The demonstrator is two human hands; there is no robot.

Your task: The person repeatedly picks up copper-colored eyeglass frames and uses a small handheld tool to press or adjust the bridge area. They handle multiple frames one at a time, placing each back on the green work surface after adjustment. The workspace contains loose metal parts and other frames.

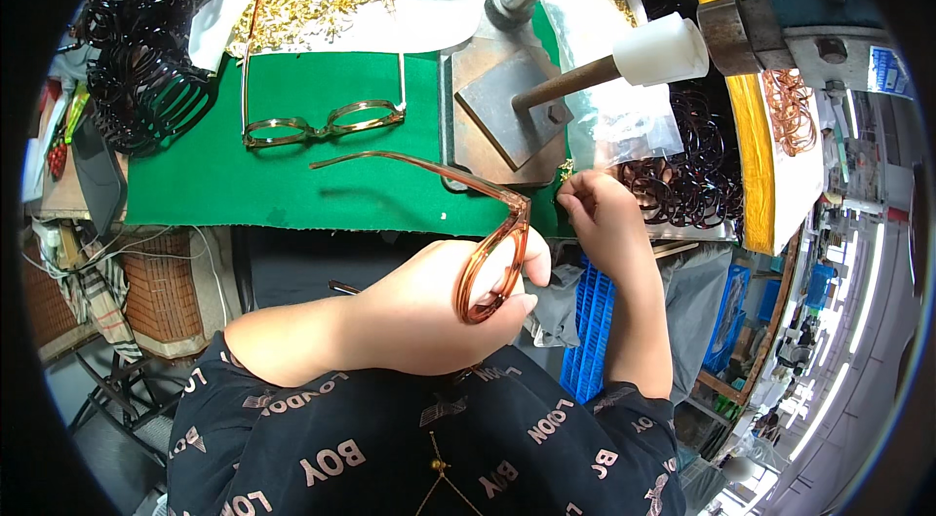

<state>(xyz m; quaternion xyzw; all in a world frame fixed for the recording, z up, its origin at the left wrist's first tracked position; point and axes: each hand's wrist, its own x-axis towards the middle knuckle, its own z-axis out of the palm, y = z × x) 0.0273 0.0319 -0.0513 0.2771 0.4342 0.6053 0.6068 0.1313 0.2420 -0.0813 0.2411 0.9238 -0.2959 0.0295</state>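
Observation:
My left hand (444, 306) is wrapped around the rim of a translucent amber-brown eyeglass frame (472, 284). One temple arm of the frame stretches leftward over the green mat; part of its front is hidden by my fingers. At the right edge of the mat, my right hand (604, 214) has its thumb and fingers pinched together beside a few small gold-coloured metal pieces (566, 168). What sits between those fingertips is too small to tell. A second, greenish-clear eyeglass frame (317, 132) lies on the mat with its temples pointing away from me.
A metal press stand (512, 107) with a square plate rises by my right hand. Beyond the green mat (195, 190) lies a heap of small gold-coloured parts (312, 4). Dark frames (146, 107) pile up at left, brown ones (682, 175) at right. A blue crate (589, 331) stands below.

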